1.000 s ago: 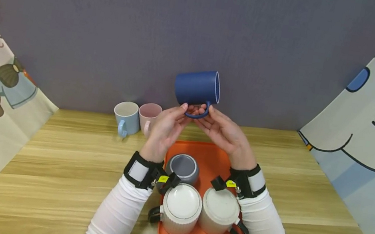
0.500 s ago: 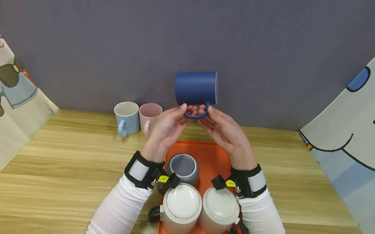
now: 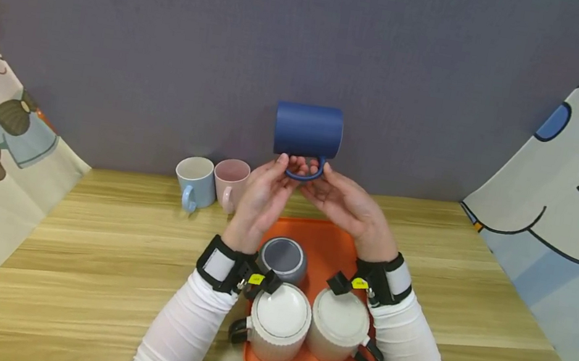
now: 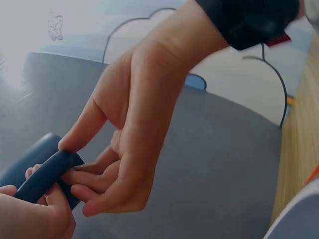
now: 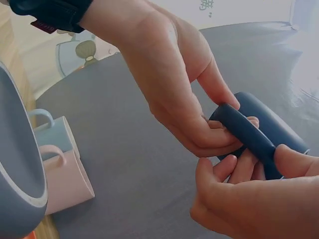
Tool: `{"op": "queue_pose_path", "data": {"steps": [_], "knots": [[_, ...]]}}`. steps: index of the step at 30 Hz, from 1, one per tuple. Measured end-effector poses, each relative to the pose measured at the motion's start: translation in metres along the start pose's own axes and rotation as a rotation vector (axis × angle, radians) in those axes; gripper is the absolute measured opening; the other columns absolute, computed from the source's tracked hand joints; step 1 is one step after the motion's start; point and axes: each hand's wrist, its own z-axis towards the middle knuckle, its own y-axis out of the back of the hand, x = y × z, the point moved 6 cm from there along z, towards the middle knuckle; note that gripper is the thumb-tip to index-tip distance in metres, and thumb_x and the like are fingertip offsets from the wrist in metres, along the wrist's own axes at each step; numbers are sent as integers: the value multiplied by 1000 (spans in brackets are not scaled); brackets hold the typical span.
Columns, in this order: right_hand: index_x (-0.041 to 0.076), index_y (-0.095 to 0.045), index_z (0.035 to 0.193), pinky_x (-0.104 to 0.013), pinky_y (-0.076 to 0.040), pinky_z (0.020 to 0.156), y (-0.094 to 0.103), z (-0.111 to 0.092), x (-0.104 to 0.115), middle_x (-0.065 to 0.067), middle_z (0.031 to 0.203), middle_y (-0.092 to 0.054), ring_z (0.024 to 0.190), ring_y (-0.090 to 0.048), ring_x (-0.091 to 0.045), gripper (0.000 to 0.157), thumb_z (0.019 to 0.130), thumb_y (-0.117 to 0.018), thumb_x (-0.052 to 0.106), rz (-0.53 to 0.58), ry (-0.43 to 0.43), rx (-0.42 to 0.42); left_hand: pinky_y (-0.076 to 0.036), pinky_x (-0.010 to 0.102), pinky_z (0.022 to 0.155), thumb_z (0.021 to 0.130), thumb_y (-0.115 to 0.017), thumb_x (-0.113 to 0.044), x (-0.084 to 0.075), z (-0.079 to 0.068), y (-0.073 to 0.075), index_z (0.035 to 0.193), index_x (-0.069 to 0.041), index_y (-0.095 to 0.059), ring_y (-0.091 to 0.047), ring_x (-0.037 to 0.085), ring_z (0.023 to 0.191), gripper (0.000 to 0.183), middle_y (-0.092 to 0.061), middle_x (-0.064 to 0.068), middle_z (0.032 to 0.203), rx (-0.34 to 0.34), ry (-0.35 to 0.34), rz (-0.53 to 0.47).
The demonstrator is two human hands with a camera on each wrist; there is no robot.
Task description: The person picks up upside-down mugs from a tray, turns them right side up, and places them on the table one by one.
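Note:
A dark blue mug (image 3: 308,130) is held up on its side in front of the grey backdrop, its handle pointing down toward the person. At the left end of the handle, my left hand (image 3: 261,195) pinches it between thumb and fingers. My right hand (image 3: 349,208) grips the other end near the rim. Both wrist views show thumbs lying on the blue handle (image 4: 44,177), with fingertips behind it. In the right wrist view, the mug's body (image 5: 269,122) is partly covered by the hands.
An orange tray (image 3: 334,237) below the hands carries a grey mug (image 3: 284,254) and two upside-down white mugs, one ribbed (image 3: 280,329) and one plainer (image 3: 338,331), with black handles. At the back left stand a light blue mug (image 3: 199,186) and a pink mug (image 3: 230,178).
The blue mug has turned from a slight tilt to level, its open end swinging out of sight. My left hand has shifted a little right; the tray and other mugs are unchanged.

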Motion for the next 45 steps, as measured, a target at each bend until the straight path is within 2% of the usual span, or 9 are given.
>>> {"op": "queue_pose_path", "data": {"steps": [6, 10, 13, 18, 22, 28, 31, 39, 45], "knots": [[9, -68, 103, -32, -46, 96, 4, 1, -5, -4, 105, -65, 103, -56, -19, 27, 100, -44, 22, 25, -34, -49, -49, 26, 91, 102, -40, -12, -2, -1, 1, 87, -4, -65, -65, 16, 82, 30, -65, 4, 84, 14, -14, 12], [13, -68, 100, -33, -49, 91, 7, 1, -8, -4, 104, -63, 100, -53, -21, 26, 100, -45, 24, 8, -65, -95, -49, 26, 89, 101, -41, -10, -3, -1, 3, 85, -4, -65, -65, 16, 81, 30, -65, 4, 81, -9, -28, 18], [14, -67, 101, -37, -46, 98, 10, -2, -5, -4, 108, -64, 105, -55, -22, 25, 100, -45, 26, -81, -70, -129, -51, 24, 85, 100, -43, -8, -6, -1, 3, 85, -4, -65, -64, 14, 81, 27, -65, 4, 81, -35, -59, 29], [5, -53, 122, -48, -31, 111, 9, -9, 6, -17, 134, -52, 128, -47, -33, 30, 102, -41, 24, -361, -20, -159, -53, 24, 81, 98, -47, -5, -11, 0, 3, 83, -4, -65, -65, 14, 80, 24, -66, 5, 79, -54, -124, 97], [-4, -39, 137, -51, -32, 110, 10, -19, 17, -22, 144, -40, 132, -41, -38, 44, 102, -42, 22, -650, 68, -200, -54, 25, 79, 97, -49, -2, -15, 1, 8, 79, -4, -66, -65, 14, 77, 24, -67, 5, 77, -74, -158, 160], [4, -53, 130, -47, -41, 103, 15, -40, 35, -15, 132, -54, 121, -51, -29, 40, 99, -51, 28, -1166, 278, -396, -53, 25, 75, 95, -50, 2, -24, 2, 21, 78, -3, -67, -63, 16, 70, 24, -68, 6, 73, -114, -181, 226], [7, -57, 126, -48, -45, 98, 17, -49, 43, -13, 128, -57, 118, -53, -28, 37, 98, -52, 30, -1346, 398, -486, -53, 25, 74, 94, -50, 3, -25, 4, 26, 77, -4, -67, -63, 16, 68, 26, -68, 6, 72, -130, -163, 243], [2, -62, 119, -52, -41, 92, 20, -63, 54, -21, 121, -59, 113, -52, -38, 29, 95, -58, 19, -1610, 685, -633, -53, 26, 74, 93, -53, 3, -30, 7, 35, 73, -4, -64, -63, 16, 68, 24, -68, 5, 70, -160, -153, 307], [-3, -55, 124, -56, -34, 99, 33, -66, 50, -27, 128, -52, 118, -44, -45, 39, 93, -61, 20, -1742, 699, -661, -53, 25, 73, 92, -54, 5, -31, 7, 43, 75, -1, -61, -64, 16, 67, 19, -67, 6, 70, -194, -151, 367]]}}
